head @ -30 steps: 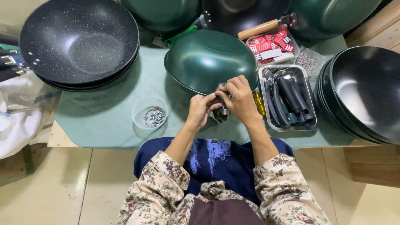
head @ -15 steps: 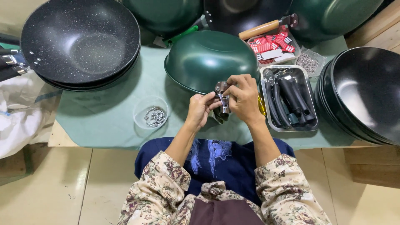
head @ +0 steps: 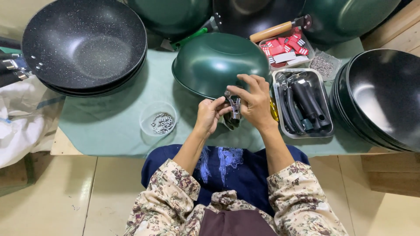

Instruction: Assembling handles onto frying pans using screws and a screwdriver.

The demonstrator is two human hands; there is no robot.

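Hands: both meet over the near edge of the table, in front of the person's lap.
Right hand: fingers are closed on the upper part of a small metal handle bracket; thumb and forefinger pinch it from the right side.
Left hand: fingertips touch the bracket from the left and grasp its lower part, where a dark handle piece hangs down.
Bracket: upright between the two hands, just in front of the rim of an upturned green wok.
Green wok: lies bottom up at the middle of the table, touching the hands' far side.
Steel tray: just right of the right hand, holds black handles.
Plastic cup: left of the left hand, near the front edge, with small screws inside.
Black woks, left: a stack at the far left corner.
Black woks, right: a stack at the right edge.
Table cover: pale green cloth.
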